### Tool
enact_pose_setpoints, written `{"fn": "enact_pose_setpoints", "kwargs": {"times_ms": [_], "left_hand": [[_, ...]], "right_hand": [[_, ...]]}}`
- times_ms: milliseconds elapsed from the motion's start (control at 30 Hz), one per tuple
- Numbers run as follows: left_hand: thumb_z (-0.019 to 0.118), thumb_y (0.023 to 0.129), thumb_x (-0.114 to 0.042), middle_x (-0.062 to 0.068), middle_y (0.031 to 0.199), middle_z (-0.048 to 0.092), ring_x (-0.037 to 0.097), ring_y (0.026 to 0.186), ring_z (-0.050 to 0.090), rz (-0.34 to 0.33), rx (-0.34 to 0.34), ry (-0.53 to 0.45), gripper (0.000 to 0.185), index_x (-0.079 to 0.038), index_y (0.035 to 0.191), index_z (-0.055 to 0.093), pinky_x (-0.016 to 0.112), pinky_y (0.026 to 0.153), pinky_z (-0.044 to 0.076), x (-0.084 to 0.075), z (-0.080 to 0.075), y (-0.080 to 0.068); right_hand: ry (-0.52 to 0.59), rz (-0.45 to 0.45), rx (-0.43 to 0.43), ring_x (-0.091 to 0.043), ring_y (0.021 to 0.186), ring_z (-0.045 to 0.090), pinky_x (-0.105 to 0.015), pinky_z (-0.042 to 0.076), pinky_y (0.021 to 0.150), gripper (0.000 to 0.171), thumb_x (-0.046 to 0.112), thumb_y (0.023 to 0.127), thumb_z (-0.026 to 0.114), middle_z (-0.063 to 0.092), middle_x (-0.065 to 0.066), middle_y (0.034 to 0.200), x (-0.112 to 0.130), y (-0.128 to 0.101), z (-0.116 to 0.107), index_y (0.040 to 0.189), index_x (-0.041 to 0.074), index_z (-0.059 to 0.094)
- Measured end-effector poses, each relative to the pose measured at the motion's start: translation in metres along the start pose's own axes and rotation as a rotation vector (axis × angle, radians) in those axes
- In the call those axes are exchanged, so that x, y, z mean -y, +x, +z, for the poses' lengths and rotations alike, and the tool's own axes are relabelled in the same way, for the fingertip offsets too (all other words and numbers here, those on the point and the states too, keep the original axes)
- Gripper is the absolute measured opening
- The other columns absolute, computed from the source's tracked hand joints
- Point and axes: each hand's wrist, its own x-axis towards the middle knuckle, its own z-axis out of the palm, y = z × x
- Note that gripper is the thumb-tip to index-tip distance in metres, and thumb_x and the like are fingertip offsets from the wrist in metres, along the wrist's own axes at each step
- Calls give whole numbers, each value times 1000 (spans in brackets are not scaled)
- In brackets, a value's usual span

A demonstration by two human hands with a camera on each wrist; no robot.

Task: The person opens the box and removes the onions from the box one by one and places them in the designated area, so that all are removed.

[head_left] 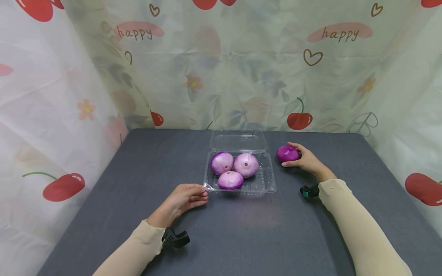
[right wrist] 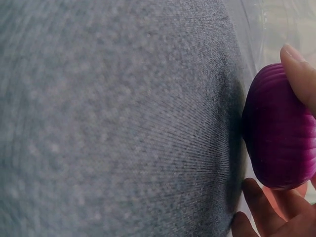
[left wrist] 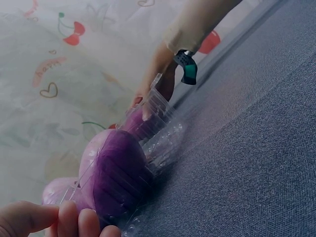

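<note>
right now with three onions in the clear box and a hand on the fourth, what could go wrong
The box is light, thin plastic, and the left hand only touches its near corner, so it may slide when the loose onion goes in. The three onions already fill most of it; the only free space is at the right, so the fourth could nudge them or sit too high. The right hand holds a round, smooth onion that could slip and roll across the table.

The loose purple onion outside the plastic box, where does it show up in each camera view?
Head: the loose onion lies right of the clear box, gripped by the right hand.
Left wrist: only a sliver may show beyond the box, by the right hand; hard to tell.
Right wrist: it fills the right edge, between fingers.
Shared landmark: the grey table.
</note>
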Motion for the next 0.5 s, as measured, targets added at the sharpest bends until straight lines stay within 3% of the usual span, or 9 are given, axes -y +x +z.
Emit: {"fn": "enact_pose_setpoints", "kwargs": {"times_ms": [500], "left_hand": [[61,93,-5,4,75,69,15,74,69,-3,-6,5,21,10,107,60,33,78,61,0,0,0]], "right_hand": [[1,8,20,-43,133,33,-60,34,110,100,33,78,81,25,-26,152,-1,-2,-1,154,15,19]]}}
